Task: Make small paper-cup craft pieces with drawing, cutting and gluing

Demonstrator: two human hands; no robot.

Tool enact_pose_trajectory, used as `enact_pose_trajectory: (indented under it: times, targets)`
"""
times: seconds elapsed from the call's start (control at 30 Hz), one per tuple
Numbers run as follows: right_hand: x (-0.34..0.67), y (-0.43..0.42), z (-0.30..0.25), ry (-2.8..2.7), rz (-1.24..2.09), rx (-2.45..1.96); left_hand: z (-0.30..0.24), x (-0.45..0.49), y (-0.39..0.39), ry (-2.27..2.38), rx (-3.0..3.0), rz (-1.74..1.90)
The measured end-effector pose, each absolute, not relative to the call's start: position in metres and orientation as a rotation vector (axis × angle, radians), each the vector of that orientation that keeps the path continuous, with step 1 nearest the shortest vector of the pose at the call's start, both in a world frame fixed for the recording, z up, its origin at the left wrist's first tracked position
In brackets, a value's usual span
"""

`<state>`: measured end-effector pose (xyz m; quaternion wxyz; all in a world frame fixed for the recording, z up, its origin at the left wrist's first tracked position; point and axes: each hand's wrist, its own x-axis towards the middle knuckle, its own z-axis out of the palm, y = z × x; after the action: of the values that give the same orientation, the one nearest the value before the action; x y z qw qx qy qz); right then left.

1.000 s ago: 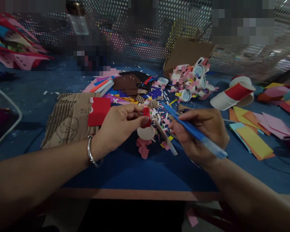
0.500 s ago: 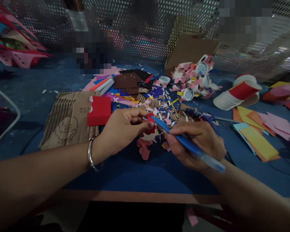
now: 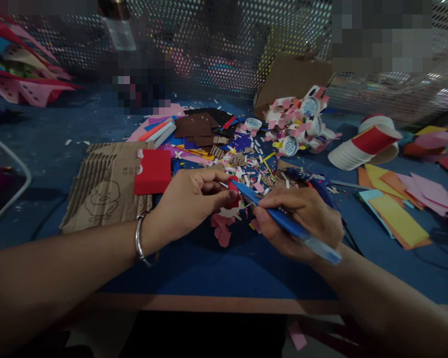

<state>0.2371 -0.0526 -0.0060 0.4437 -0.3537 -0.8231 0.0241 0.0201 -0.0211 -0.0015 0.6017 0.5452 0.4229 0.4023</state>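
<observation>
My left hand (image 3: 188, 201), a metal bangle on its wrist, pinches a small red and white paper piece (image 3: 232, 199) just above the blue table. My right hand (image 3: 302, 221) is closed around a blue glue tube (image 3: 283, 221). The tube's tip touches the red part of the paper piece. Pink paper scraps (image 3: 221, 228) lie directly below the two hands.
A corrugated cardboard sheet (image 3: 104, 184) with a red square (image 3: 153, 171) lies to the left. Paper scraps and decorated cups (image 3: 298, 124) fill the middle back. Stacked paper cups (image 3: 362, 144) and coloured paper sheets (image 3: 399, 214) sit at the right. The table's front edge (image 3: 209, 302) runs below my arms.
My right hand has swung the glue tube left and down until its tip reached the paper piece in my left hand. My left hand has lowered the piece slightly.
</observation>
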Motion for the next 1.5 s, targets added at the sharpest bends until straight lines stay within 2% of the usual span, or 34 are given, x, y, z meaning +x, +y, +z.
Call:
enact_pose_trajectory:
  times: [0.1,0.43,1.5]
  targets:
    - [0.237,-0.054,0.001,-2.105,0.088,-0.894,-0.001,0.02,-0.022,0.983,1.243,0.922]
    - [0.238,-0.052,-0.009,-2.032,-0.11,-0.883,0.001,0.019,-0.022,0.973,1.276,0.907]
    - [0.242,-0.052,0.011,-2.174,0.085,-0.808,0.009,0.021,-0.023,1.002,1.158,0.88]
